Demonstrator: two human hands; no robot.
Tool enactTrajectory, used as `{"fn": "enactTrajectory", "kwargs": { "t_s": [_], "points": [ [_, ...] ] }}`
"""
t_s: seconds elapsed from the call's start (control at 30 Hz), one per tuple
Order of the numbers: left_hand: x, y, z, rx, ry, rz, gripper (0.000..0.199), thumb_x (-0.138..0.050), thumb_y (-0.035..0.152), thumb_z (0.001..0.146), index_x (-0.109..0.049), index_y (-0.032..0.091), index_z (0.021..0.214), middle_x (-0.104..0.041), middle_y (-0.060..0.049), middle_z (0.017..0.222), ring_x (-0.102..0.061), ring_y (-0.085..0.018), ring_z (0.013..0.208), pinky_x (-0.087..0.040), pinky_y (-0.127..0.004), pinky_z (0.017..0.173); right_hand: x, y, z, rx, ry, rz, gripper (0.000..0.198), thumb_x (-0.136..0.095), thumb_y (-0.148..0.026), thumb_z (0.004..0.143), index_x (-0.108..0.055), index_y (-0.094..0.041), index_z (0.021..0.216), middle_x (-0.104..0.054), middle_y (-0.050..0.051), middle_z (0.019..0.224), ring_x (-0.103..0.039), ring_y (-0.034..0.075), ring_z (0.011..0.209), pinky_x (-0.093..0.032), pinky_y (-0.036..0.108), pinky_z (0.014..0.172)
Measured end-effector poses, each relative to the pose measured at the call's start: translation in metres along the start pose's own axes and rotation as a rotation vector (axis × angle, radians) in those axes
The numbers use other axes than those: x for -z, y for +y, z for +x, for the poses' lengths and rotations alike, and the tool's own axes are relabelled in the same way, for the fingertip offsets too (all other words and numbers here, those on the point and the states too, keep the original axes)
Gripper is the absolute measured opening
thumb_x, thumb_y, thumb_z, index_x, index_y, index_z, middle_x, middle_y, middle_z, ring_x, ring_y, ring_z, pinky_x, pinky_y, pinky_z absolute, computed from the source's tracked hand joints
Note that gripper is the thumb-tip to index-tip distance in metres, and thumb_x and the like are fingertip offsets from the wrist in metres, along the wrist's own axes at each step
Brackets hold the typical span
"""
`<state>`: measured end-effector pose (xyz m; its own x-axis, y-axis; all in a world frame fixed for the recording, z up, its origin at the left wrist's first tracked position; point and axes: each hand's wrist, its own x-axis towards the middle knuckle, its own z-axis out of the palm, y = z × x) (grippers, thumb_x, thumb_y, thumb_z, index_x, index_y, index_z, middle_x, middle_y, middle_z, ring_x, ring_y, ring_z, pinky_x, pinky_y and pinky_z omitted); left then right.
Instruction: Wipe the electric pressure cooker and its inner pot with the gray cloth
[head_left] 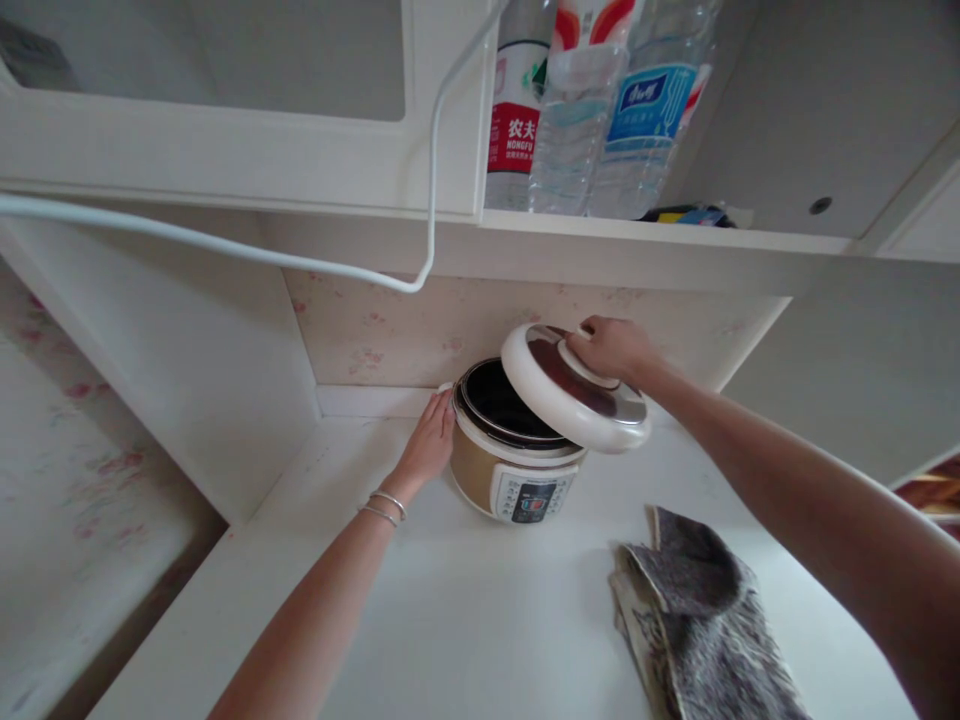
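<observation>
Right hand (611, 350) gripping round white-and-brown lid (566, 385), tilted over round gold-and-white cooker (476, 470); left hand (431, 440) at cooker's left, grip unclear.

The lid (559, 385) hides part of the rim of the cooker (472, 465), whose inside is too dark to make out. The right hand (615, 350) partly covers the lid's handle; the left hand's (431, 440) palm is out of sight. Small panel (534, 497) print is unreadable. Bottle (577, 130) tops and the cloth's (716, 620) near end are cut off.
</observation>
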<state>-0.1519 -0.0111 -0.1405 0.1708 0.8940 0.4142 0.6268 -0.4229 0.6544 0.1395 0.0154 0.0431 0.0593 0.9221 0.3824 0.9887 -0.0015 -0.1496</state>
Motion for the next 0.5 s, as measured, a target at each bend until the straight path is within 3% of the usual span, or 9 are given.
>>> {"fn": "enactTrajectory", "kwargs": {
  "t_s": [0.2,0.5],
  "points": [
    [-0.005,-0.004,0.003,0.030,0.002,-0.011,0.062,-0.015,0.047,0.099,-0.024,0.016,0.151,-0.023,-0.009,0.158,-0.014,-0.019,0.146,-0.017,-0.040,0.120,-0.027,-0.055,0.007,0.186,-0.102,-0.130,0.049,-0.046,-0.051,0.087,-0.067,-0.015,0.113,-0.066,0.019,0.113,-0.062,0.033,0.104,-0.045,0.044,0.089],
    [-0.003,-0.002,0.002,0.058,0.003,-0.059,0.062,-0.015,0.048,0.099,-0.021,0.016,0.152,-0.021,-0.007,0.159,-0.013,-0.018,0.147,-0.014,-0.040,0.121,-0.050,-0.085,0.007,0.186,-0.159,-0.166,0.045,-0.042,-0.041,0.091,-0.064,-0.011,0.116,-0.064,0.022,0.117,-0.062,0.035,0.106,-0.047,0.045,0.087]
  ]
}}
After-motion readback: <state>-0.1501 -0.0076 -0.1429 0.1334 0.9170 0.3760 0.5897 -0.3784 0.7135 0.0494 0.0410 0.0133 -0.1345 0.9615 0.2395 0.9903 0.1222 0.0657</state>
